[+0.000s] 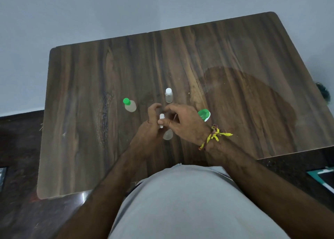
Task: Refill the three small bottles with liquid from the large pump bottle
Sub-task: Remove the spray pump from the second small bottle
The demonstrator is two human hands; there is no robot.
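Two small clear bottles stand on the wooden table [235, 94]: a green-capped bottle [129, 106] at the left and a white-capped bottle [168, 95] in the middle. A third small bottle [168, 135] with a white cap [161, 121] sits tilted between my hands, just above the table. My right hand [184, 120] curls its fingers round the bottle's neck. My left hand [151, 125] is curled against the cap side. A green and white top [204, 114] shows behind my right hand; what is under it is hidden.
The table's right half carries a large darker stain [253, 97]. Its far edge meets a pale wall [126, 12]. My torso in a grey shirt [189, 202] covers the near edge. Dark floor lies on both sides.
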